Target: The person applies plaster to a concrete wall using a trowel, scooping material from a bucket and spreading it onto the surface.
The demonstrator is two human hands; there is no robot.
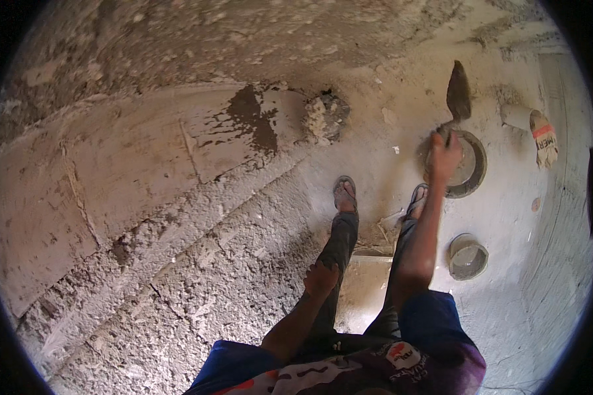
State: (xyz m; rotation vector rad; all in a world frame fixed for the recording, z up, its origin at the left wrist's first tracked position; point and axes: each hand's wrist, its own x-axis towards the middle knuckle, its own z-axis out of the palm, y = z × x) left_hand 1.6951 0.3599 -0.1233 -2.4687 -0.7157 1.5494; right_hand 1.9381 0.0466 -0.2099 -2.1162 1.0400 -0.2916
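My right hand (445,156) is stretched out ahead and gripped around the handle of a trowel (458,92), whose dark pointed blade sticks up beyond my fingers. The hand hovers over a round mortar pan (476,172) on the floor. My left hand (321,278) hangs low by my left thigh, fingers curled, with nothing seen in it. A patch of wet dark mortar (252,118) clings to the rough wall on the left.
My two sandalled feet (344,194) stand on the dusty concrete floor. A small round bucket (468,257) sits to my right. A white sack (544,137) lies at the far right. A rough hole (327,115) breaks the wall base.
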